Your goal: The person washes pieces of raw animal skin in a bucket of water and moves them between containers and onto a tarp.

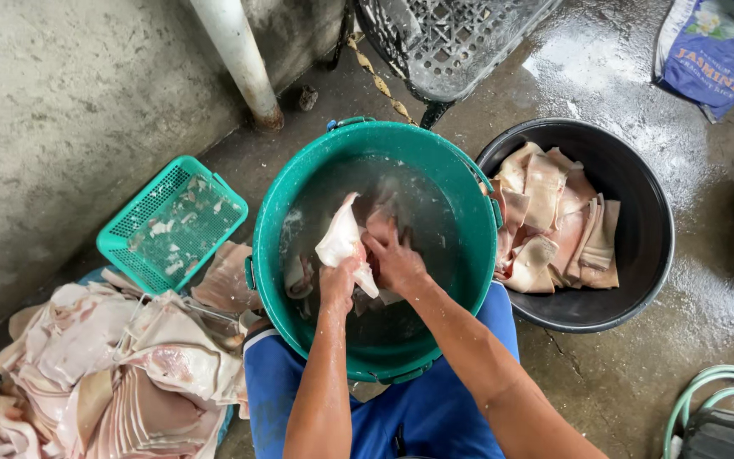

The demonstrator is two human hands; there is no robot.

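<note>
Pale pink pork skin (341, 242), wet and folded, gripped by both hands' fingers (339, 276).

arms (324, 382): bare, no sleeves | clothing (435, 408): bright blue | hands: ungloved

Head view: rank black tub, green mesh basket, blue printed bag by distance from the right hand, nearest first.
From the right hand, over the green bucket:
1. Black tub, just right of the bucket, stacked with pale skin pieces.
2. Green mesh basket, left, beside the wall.
3. Blue printed bag, top right corner on the wet floor.
</note>
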